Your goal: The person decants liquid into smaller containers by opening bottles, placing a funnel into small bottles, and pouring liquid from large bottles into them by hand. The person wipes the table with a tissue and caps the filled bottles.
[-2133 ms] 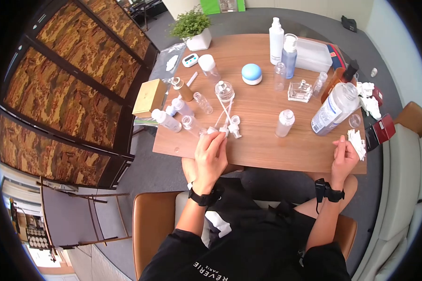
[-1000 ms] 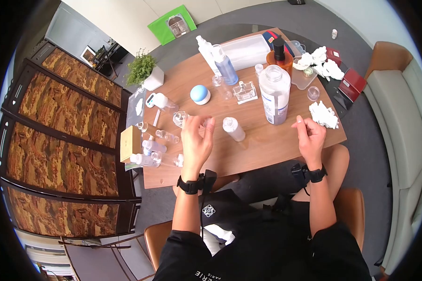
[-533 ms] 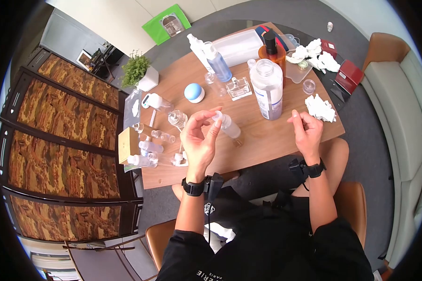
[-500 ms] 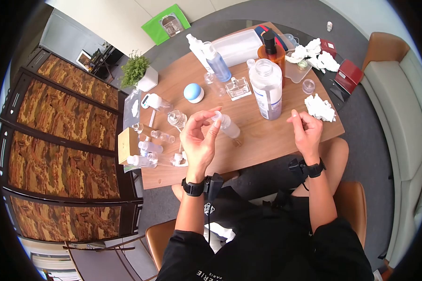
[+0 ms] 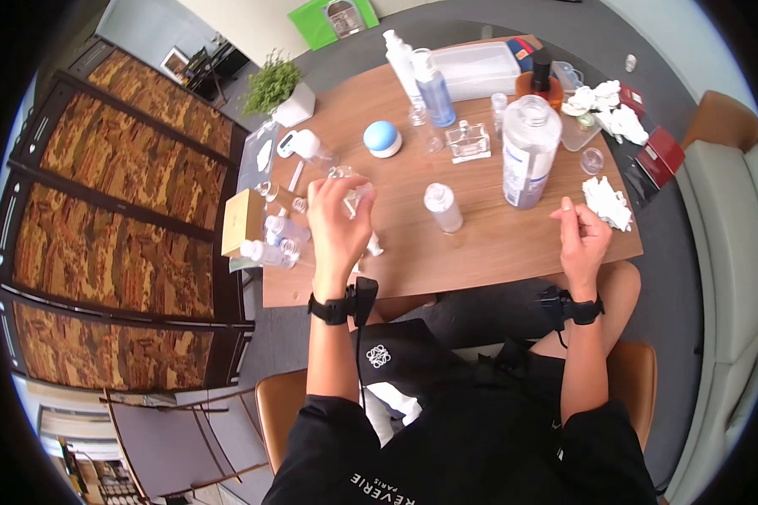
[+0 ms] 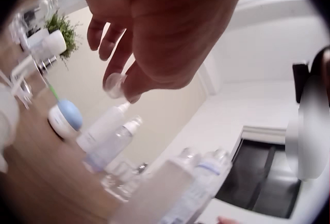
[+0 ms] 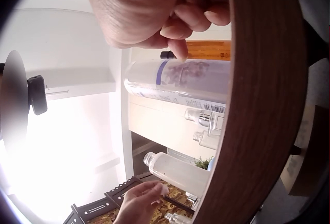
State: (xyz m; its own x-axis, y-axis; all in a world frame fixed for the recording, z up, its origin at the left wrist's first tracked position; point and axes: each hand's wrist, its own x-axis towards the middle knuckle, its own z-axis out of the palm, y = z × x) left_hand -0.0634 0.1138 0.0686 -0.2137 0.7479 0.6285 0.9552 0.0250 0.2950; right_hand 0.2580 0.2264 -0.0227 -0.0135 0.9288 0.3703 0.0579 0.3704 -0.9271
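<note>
My left hand (image 5: pixel 337 229) is raised over the left part of the table, in front of a clear round bottle. In the left wrist view, the thumb and a finger of this hand (image 6: pixel 165 33) pinch a small translucent cap (image 6: pixel 114 85). A frosted, capless bottle (image 5: pixel 443 208) stands upright to the right of the hand. Near the right front edge, my right hand (image 5: pixel 583 244) has loosely curled fingers and nothing visible in them. The right wrist view shows this hand (image 7: pixel 149 12) near a large clear bottle (image 7: pixel 191 79), apparently without touching it.
Several small bottles and a yellow box (image 5: pixel 242 222) crowd the table's left side. A blue-topped jar (image 5: pixel 382 139), a glass perfume bottle (image 5: pixel 468 142) and the large open bottle (image 5: pixel 530 153) stand farther back. Crumpled tissue (image 5: pixel 607 203) lies at the right edge.
My left hand has moved left, away from the frosted bottle's top, still pinching the small cap. The right hand keeps its loose curl near the table edge. The head view has shifted.
</note>
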